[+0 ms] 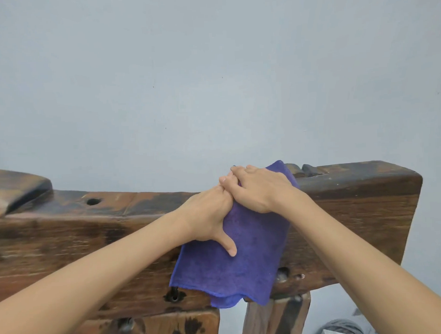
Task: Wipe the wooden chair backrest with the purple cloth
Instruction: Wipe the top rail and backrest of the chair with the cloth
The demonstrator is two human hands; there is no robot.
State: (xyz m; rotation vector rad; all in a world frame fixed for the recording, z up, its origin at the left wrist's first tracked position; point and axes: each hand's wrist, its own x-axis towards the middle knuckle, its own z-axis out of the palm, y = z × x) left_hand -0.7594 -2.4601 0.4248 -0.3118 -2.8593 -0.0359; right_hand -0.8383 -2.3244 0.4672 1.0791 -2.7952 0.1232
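Pale blue-grey wall (211, 67) behind a dark wooden backrest (353, 212). Left hand (211, 217) and right hand (260, 188) press flat, fingers extended, on draped purple cloth (238, 266). No readable writing.

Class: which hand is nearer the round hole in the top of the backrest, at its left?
Left. The left hand lies right of the hole; the right hand is farther right, on the cloth.

Purple on dark brown wood

The purple cloth (233, 264) is one solid violet-blue; the wooden backrest (361, 212) shows reddish brown with black blotches; the wall (211, 79) is plain pale grey-blue.
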